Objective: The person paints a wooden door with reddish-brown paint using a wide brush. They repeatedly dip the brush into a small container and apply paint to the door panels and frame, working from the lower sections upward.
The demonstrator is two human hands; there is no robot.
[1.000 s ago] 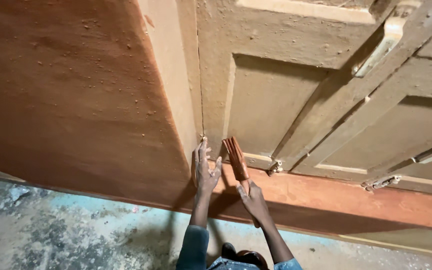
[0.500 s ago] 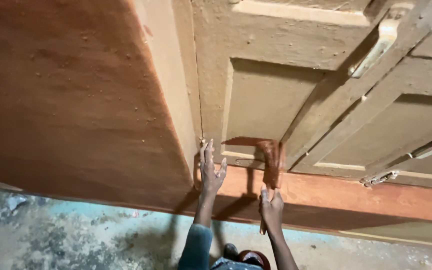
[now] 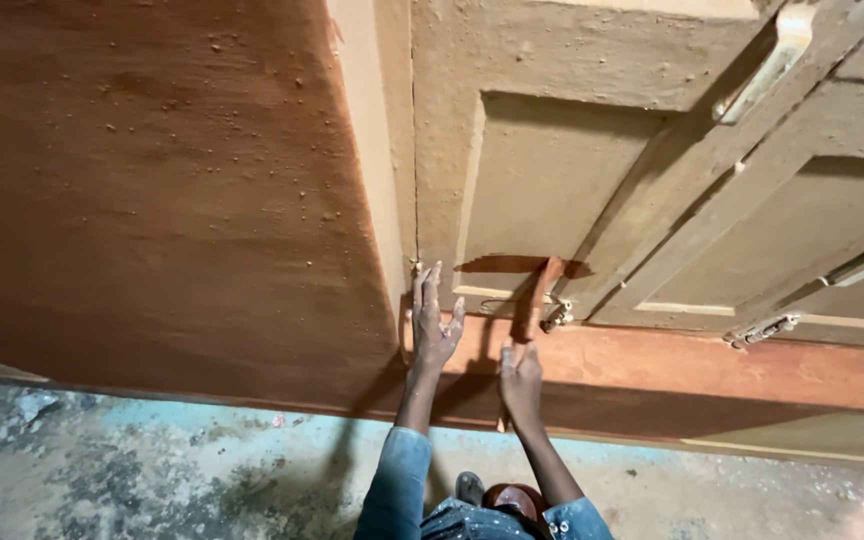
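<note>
My left hand (image 3: 434, 322) lies flat with fingers spread against the tan door's (image 3: 542, 170) bottom edge, next to the hinge side. My right hand (image 3: 521, 381) grips the handle of a paintbrush (image 3: 532, 305) loaded with reddish-brown paint. The brush's bristles touch the lower edge of the recessed panel, where a fresh reddish-brown stripe (image 3: 512, 265) runs along the moulding. A reddish-brown painted frame rail (image 3: 702, 365) crosses just below the door.
A reddish-brown painted wall (image 3: 152, 190) fills the left. A second tan door leaf (image 3: 832, 220) carries metal handles (image 3: 772, 65) and a sliding bolt (image 3: 762, 330). A small latch (image 3: 555, 317) sits beside the brush. The bluish, paint-spattered floor (image 3: 152, 470) lies beneath.
The right hand has carried the brush rightward along the panel's lower edge and lengthened the reddish-brown stripe. The left hand has stayed pressed on the door.
</note>
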